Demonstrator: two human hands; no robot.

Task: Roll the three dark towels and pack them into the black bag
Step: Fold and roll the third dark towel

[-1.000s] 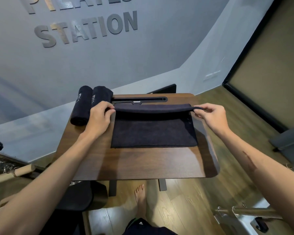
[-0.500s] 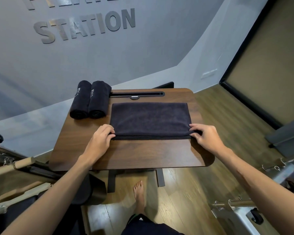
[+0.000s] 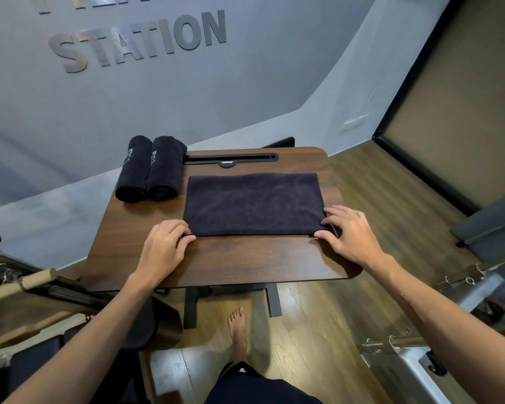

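A dark, plush, folded rectangular towel (image 3: 252,204) lies flat in the middle of the brown wood-grain table (image 3: 231,260), its long edges running left to right and its near edge straight. The left hand (image 3: 165,247) pinches the towel's near left corner with curled fingers; the right hand (image 3: 350,233) rests on the near right corner, fingers spread and bent, thumb at the edge. At the far left of the table, two rolled dark towels (image 3: 150,169) lie side by side, touching, each showing a pale logo.

Hands (image 3: 165,243) at folded towel (image 3: 252,204) corners
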